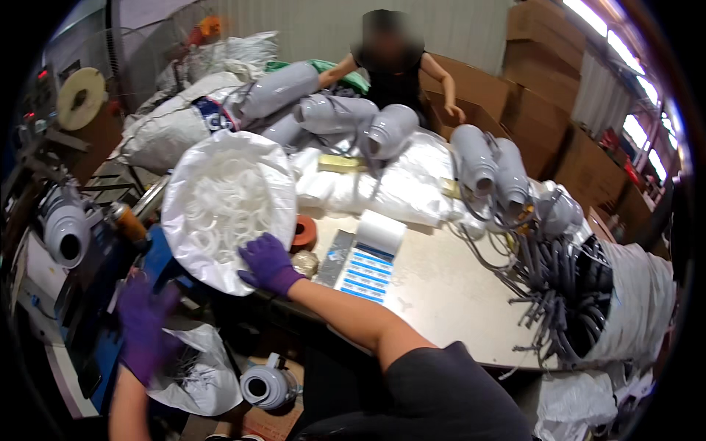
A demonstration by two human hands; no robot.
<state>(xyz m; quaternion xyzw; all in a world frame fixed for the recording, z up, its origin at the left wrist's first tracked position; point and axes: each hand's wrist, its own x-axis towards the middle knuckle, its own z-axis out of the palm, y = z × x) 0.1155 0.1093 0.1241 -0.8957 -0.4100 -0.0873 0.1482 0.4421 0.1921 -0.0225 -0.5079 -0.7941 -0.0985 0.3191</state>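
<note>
In its purple glove, my right hand (270,264) reaches over the near right rim of a white bag (282,192). Its fingers are apart at the edge of the heap of translucent plastic rings (229,198) inside. No ring shows clearly in that hand. My left hand (147,323), gloved in purple too, is smeared by motion beside a blue machine (109,353). Whether it holds anything cannot be made out. Just below it is a smaller white bag (206,378) with thin metal-looking pieces in it.
Across the table (441,294), a person (393,73) stands behind grey bottle-shaped housings (334,114). A label sheet (365,275) and an orange-red tape roll (304,233) lie near my right hand. Bundled grey hoses (562,294) fill the right end. Another grey housing (266,386) stands low down.
</note>
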